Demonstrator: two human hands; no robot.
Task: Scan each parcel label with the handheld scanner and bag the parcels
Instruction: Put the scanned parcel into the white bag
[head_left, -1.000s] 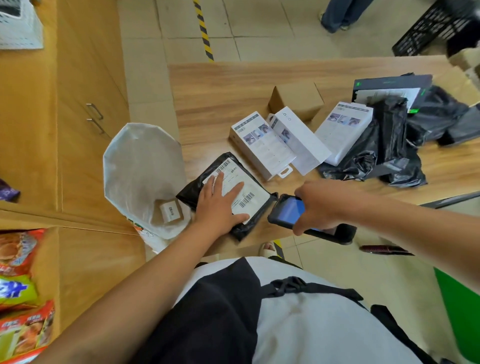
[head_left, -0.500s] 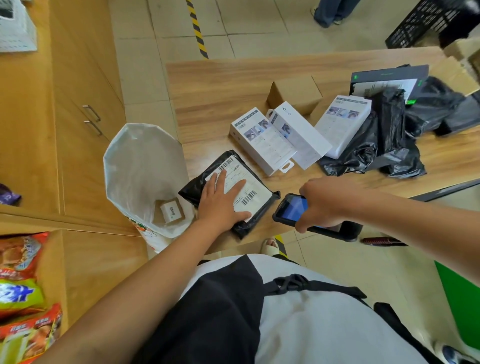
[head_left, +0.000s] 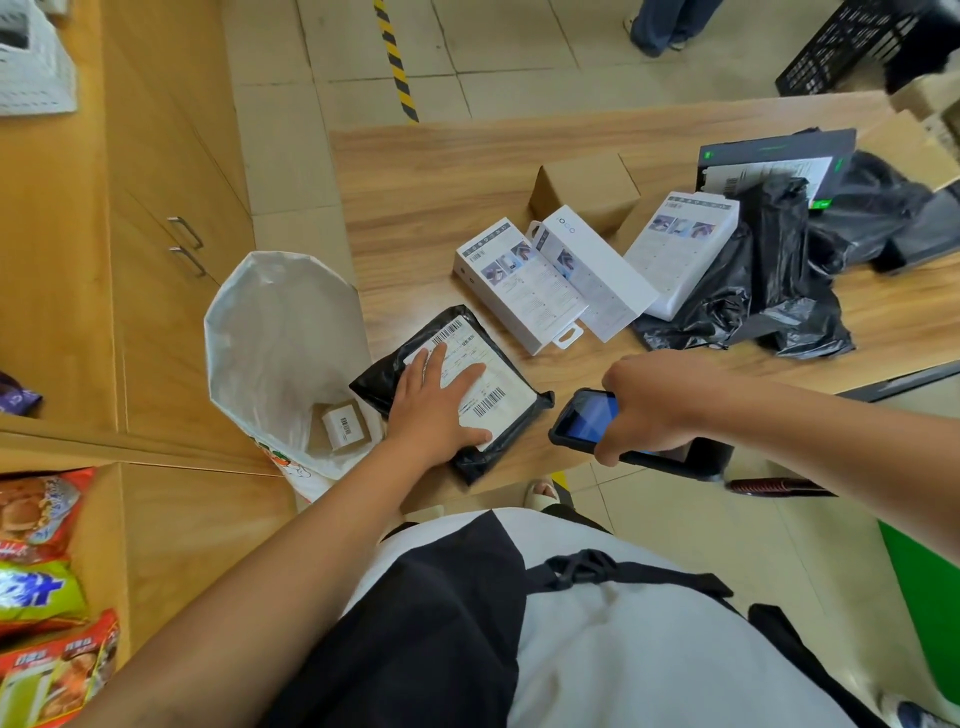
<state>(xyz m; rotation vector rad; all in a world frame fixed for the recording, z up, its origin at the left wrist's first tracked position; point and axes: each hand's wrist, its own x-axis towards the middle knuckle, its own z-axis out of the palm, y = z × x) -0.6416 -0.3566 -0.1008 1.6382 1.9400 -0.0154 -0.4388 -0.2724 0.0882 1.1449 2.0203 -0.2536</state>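
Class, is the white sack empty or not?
Not empty: the white sack stands open with a small labelled box lying inside.

light: bright, even, diffuse | shadows: faint on light wooden tabletop (head_left: 441, 171) | glare: sheen on crumpled black plastic bags (head_left: 769, 291); black handheld scanner (head_left: 587, 415) screen glows blue | edges: fisheye curving, slightly soft

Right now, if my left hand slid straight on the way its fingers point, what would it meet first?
Likely the nearest white box. The left hand lies flat on the black parcel, fingers aimed toward it; only bare table lies between, though depth is hard to judge.
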